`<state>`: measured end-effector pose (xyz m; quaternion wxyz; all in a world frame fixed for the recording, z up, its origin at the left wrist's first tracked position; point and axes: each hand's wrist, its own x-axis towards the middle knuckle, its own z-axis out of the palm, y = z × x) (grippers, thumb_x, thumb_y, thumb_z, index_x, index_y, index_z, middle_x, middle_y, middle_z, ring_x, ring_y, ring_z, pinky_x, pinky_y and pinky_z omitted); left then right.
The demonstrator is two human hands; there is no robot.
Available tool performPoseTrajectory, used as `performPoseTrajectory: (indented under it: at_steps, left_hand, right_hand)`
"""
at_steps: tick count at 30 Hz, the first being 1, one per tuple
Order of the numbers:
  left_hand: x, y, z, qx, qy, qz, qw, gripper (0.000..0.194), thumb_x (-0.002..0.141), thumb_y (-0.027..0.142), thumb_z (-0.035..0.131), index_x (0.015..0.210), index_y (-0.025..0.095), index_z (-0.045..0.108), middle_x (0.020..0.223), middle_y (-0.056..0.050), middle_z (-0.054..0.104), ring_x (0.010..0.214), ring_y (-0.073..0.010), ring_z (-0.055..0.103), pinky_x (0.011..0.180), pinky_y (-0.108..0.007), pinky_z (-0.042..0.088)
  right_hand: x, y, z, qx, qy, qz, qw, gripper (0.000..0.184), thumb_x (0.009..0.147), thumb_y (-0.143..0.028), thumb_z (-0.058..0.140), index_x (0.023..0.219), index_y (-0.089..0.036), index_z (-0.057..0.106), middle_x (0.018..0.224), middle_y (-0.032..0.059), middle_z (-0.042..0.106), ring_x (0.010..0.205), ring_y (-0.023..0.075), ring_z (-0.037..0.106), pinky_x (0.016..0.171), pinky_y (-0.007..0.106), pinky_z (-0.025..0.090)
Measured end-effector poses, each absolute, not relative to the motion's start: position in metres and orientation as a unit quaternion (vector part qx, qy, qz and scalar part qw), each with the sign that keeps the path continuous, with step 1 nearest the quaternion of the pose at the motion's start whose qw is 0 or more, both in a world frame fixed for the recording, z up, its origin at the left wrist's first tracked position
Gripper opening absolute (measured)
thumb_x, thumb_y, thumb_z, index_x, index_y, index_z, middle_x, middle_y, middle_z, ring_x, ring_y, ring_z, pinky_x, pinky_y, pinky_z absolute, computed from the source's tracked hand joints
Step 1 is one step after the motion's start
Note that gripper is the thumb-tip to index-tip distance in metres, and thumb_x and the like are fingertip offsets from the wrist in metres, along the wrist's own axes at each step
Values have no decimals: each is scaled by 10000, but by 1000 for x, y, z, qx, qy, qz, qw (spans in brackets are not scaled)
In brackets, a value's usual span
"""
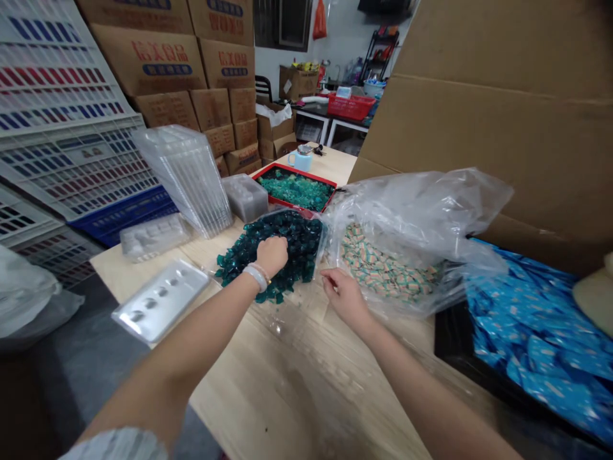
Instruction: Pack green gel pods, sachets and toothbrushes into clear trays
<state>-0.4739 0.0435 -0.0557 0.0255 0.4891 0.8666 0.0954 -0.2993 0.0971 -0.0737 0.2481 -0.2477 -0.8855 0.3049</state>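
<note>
My left hand (pixel 272 254) is closed in a fist, pressed down into a heap of dark green wrapped candies (pixel 297 239) on the wooden table (pixel 297 383). A white band circles that wrist. My right hand (pixel 343 295) rests on the table beside a clear plastic bag (pixel 412 217) of orange-and-green striped candies (pixel 383 268), its fingers curled at the bag's edge. What either hand grips is hidden.
A clear plastic tray (pixel 160 300) lies at the table's left edge, with stacked clear trays (pixel 189 176) behind. A red tray of green candies (pixel 297 188) sits farther back. Blue packets (pixel 536 332) fill a black bin at right. A big cardboard box (pixel 502 115) rises behind.
</note>
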Motion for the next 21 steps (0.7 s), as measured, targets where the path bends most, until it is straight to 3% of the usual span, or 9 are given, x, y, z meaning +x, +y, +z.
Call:
performPoseTrajectory:
  at_steps: [4, 9, 14, 18, 21]
  left_hand:
    - [-480, 43, -53, 510, 854, 102, 21, 257, 760, 118, 375, 883, 139, 600, 880, -115, 615, 892, -230, 546, 786, -354, 377]
    - [-465, 28, -46, 505, 848, 162, 15, 249, 778, 147, 365, 876, 149, 594, 915, -83, 610, 891, -194, 542, 808, -320, 385]
    - [-423, -8, -53, 425, 777, 407, 223, 197, 711, 135, 432, 849, 128, 573, 779, -42, 611, 709, -134, 562, 656, -247, 451]
    - [-384, -29, -63, 307, 660, 537, 426, 219, 733, 181, 421, 894, 119, 556, 775, -34, 598, 655, -114, 563, 544, -210, 463]
    - [-364, -36, -69, 284, 656, 551, 431, 179, 734, 180, 422, 831, 120, 560, 745, -29, 587, 621, -102, 544, 544, -206, 459]
  right_hand:
    - [-312, 96, -94, -267, -838, 387, 277, 240, 767, -187, 405, 929, -162, 581, 794, 52, 581, 660, 141, 527, 611, 264, 431]
    - [-331, 94, -96, -297, -769, 451, 342, 312, 763, -227, 425, 1045, -171, 547, 889, 63, 545, 722, 136, 521, 676, 279, 437]
    - [-316, 76, -86, -249, -687, 630, 263, 316, 742, -312, 494, 1033, -200, 539, 784, 17, 563, 601, 108, 514, 584, 256, 454]
    - [-283, 52, -80, -269, -644, 672, 247, 244, 717, -321, 546, 925, -195, 566, 799, 27, 586, 607, 111, 531, 579, 263, 465]
    - [-261, 43, -74, -283, -557, 748, 226, 223, 675, -312, 594, 856, -189, 551, 749, 13, 578, 610, 117, 546, 596, 284, 485]
